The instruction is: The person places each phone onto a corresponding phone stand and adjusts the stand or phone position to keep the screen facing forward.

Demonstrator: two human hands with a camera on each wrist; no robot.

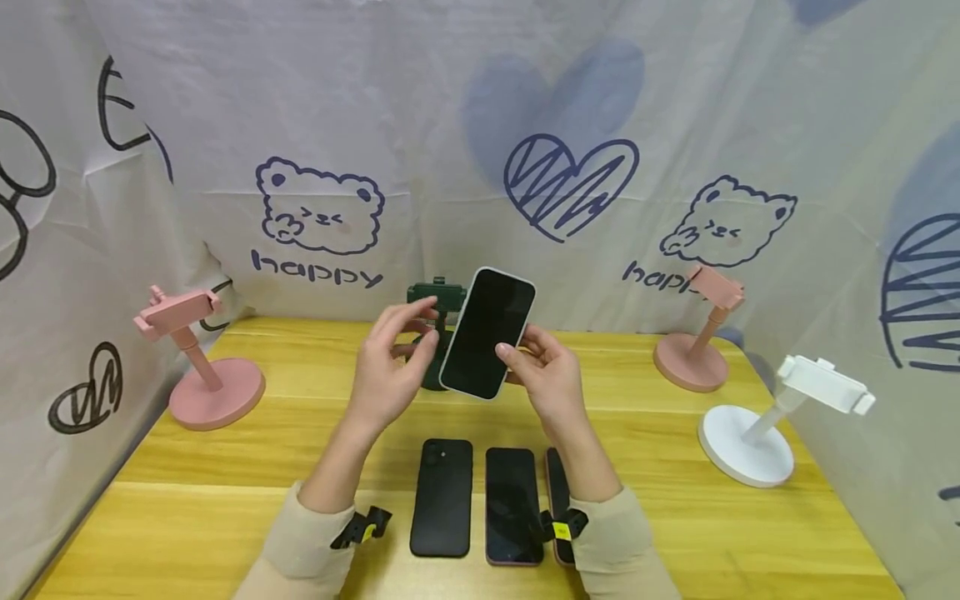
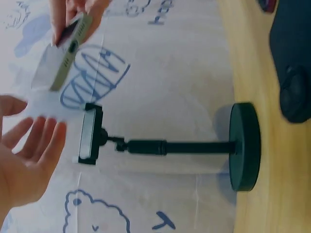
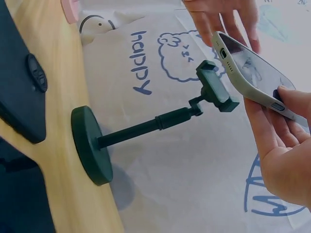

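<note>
My right hand (image 1: 551, 375) holds a smartphone (image 1: 489, 333) in a pale case by its right edge, thumb on the dark screen and fingers behind. The phone is tilted and raised above the table. My left hand (image 1: 393, 358) is to its left, fingers loosely bent, with a gap between them and the phone. Behind the hands stands a dark green phone stand (image 1: 438, 297), partly hidden in the head view. In the left wrist view the whole green stand (image 2: 165, 147) shows, its clamp holding nothing. The right wrist view shows the phone (image 3: 257, 77) beside the stand's clamp (image 3: 216, 87).
Near me on the wooden table (image 1: 315, 433) lie a black phone (image 1: 441, 500), a second phone (image 1: 513, 508), and a third (image 1: 557, 483) partly under my right wrist. A pink stand (image 1: 216, 392) is at left; another pink stand (image 1: 692, 362) and a white stand (image 1: 746, 446) are at right.
</note>
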